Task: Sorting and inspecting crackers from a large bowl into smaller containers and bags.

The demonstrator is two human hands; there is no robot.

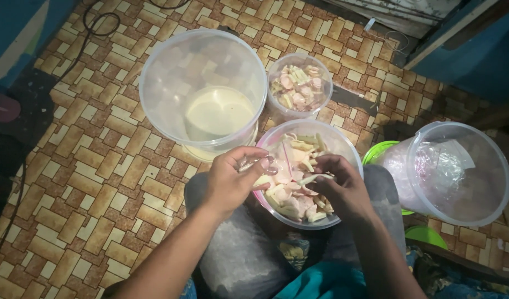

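A clear plastic bowl (343, 145) full of pink and pale yellow cracker pieces (299, 158) rests between my knees. My left hand (232, 180) hovers at the bowl's left rim, fingers pinched on a small clear plastic bag. My right hand (343, 191) reaches into the bowl from the right and holds a pale stick-shaped piece (312, 178) between thumb and fingers. The two hands nearly meet over the crackers.
A large clear bucket (202, 83) stands empty on the patterned floor (99, 182) just beyond the bowl. A smaller clear tub (300, 84) holds more crackers. A bucket lying on its side (459, 171) with plastic bags sits at right, by green lids (426, 235).
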